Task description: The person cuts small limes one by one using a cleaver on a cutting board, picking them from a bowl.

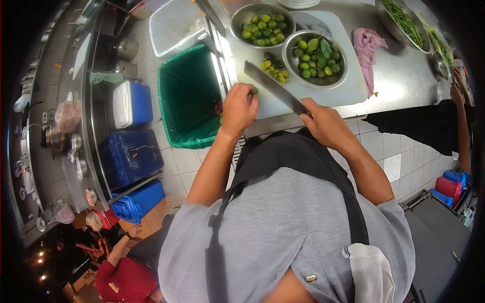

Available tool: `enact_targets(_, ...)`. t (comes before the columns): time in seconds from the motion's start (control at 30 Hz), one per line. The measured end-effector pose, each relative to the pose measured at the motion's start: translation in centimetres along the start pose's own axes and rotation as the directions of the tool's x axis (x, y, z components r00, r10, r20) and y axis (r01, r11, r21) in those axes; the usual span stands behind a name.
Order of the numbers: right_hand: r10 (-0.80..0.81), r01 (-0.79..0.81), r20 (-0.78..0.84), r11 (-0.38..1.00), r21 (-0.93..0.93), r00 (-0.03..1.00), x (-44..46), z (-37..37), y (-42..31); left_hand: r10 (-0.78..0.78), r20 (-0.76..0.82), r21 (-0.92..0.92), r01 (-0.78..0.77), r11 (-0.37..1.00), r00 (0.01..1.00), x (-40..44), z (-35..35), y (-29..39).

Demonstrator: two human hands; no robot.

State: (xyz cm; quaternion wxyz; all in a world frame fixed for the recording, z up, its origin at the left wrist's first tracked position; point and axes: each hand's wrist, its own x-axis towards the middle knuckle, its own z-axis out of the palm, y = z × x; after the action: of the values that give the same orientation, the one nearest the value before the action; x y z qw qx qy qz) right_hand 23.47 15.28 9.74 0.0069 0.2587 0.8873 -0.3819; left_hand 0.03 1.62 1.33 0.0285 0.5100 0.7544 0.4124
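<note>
My right hand (323, 123) grips a knife (275, 87) by its handle, its broad dark blade slanting up and left across the white cutting board (348, 93). My left hand (240, 108) is closed at the board's left front edge, with a small green piece (253, 92) showing at its fingertips; its kind is mostly hidden. Beyond the blade lies a small pile of cut yellow-green limes (279, 74). Two steel bowls stand on the board: a nearer bowl (344, 76) with small green limes (316, 61) and several leaves, and a farther bowl (235, 35) with more limes (263, 30).
A green-lined bin (187, 101) stands left of the counter, below my left hand. A pink cloth (368, 50) lies at the board's right. Farther right is a bowl of green beans (404, 22). Another person's dark apron (419, 126) is at the counter's right; a red-shirted person (126, 280) is behind.
</note>
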Motion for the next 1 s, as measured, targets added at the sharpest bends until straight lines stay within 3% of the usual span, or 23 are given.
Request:
enact_targets(0.4, 0.094, -0.105, 0.116, 0.99, 0.093, 0.989, -2.0, -2.5, -1.8, 0.003, -0.042, 0.014, -0.003, 1.0, 0.999, 0.4, 0.2, 0.2)
enact_targets(0.57, 0.057, -0.068, 0.114, 0.994, 0.088, 0.992, 1.7, 1.0, 0.0, -0.037, -0.023, -0.002, 0.037, 0.999, 0.999, 0.3, 0.0, 0.5)
enact_targets(0.7, 0.018, -0.022, 0.119, 0.999, 0.034, 0.993, 4.0, 1.0, -1.1, 0.016, -0.041, -0.007, -0.017, 1.0, 0.999, -0.1, 0.2, 0.1)
enact_targets(0.8, -0.033, 0.036, 0.053, 0.997, -0.064, 0.998, 3.1, 0.6, -0.5, -0.024, -0.105, -0.075, 0.016, 0.997, 0.994, 0.4, 0.2, -0.3)
enact_targets(0.87, 0.005, -0.004, 0.046, 0.999, -0.033, 0.999, 2.3, 0.3, 0.1, -0.094, -0.173, -0.137, 0.07, 0.988, 0.98, 1.1, -0.8, -0.9)
enact_targets(0.97, 0.003, -0.002, 0.034, 1.0, -0.028, 0.999, 1.8, 0.5, 0.3, 0.008, -0.326, -0.093, -0.04, 0.995, 0.945, 6.6, -2.6, -0.5)
enact_targets(1.0, -0.001, 0.002, 0.023, 0.999, -0.035, 1.0, 1.6, 0.7, 0.2, -0.022, -0.299, -0.107, -0.011, 0.994, 0.954, 8.8, -2.9, -0.3)
